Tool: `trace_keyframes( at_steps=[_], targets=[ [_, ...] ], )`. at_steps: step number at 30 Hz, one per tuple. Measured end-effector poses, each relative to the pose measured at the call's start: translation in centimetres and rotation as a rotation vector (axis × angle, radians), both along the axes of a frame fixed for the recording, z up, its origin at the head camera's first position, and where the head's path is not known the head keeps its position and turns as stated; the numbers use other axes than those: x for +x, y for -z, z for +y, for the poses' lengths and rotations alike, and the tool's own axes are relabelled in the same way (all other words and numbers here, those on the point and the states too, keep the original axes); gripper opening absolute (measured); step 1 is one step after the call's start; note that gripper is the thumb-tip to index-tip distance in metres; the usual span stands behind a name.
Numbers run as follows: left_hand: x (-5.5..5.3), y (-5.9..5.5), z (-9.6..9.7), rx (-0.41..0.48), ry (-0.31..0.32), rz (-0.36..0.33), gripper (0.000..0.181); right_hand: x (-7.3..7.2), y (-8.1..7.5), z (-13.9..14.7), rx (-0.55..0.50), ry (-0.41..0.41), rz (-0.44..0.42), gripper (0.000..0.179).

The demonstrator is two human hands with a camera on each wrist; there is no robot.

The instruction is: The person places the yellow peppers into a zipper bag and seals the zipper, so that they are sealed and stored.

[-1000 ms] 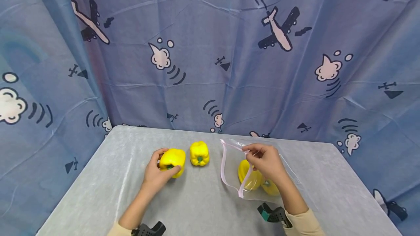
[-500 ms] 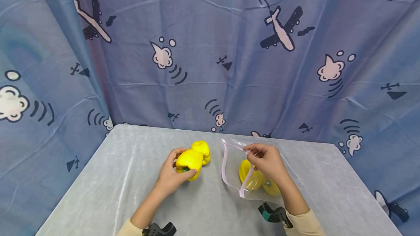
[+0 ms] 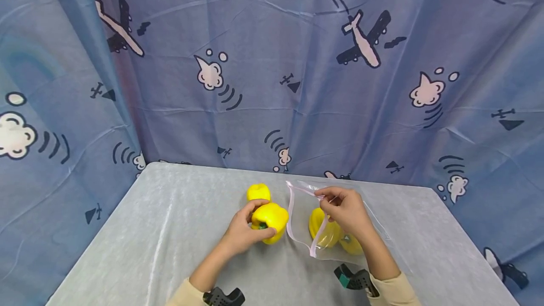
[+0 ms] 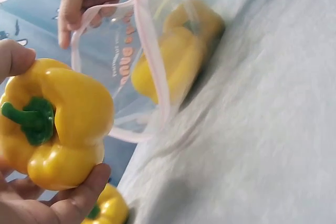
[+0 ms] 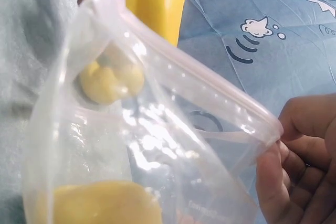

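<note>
A blue cloth (image 3: 255, 37) with cartoon planes (image 3: 363, 44) fills the top of the frame behind a pale table (image 3: 191, 197) below, so I can't tell what room this is.

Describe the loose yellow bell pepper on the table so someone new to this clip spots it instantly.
On the pale grey table, in the head view, find the clear plastic bag with a pink rim. Left of it, toward the far edge, the loose yellow bell pepper sits partly hidden behind a held glossy yellow bell pepper. It alone is neither held nor bagged.
</note>
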State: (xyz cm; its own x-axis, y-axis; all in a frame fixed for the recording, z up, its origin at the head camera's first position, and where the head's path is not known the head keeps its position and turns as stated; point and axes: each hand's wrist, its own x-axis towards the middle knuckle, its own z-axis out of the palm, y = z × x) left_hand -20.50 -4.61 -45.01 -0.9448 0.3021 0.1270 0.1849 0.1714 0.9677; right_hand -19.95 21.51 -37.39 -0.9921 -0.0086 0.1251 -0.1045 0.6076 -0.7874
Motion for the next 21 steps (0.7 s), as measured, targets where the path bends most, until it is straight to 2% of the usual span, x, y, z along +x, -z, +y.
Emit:
trace_keyframes(
  at_steps=[8, 12, 21],
  targets=[
    [-0.3, 0.6, 1.9, 0.010, 0.055, -0.009, 0.066, 0.1, -0.3, -0.2, -0.005, -0.006, 0.017, 0.021],
    [-0.4, 1.0, 2.9, 0.030, 0.061, -0.034, 0.064, 0.1, -0.3, -0.2, -0.006, -0.008, 0.024, 0.021],
    [-0.8, 1.9, 4.7, 0.044, 0.049, -0.036, 0.062, 0.1, 0.1, -0.1, 0.008, -0.002, 0.022, 0.022]
  ],
)
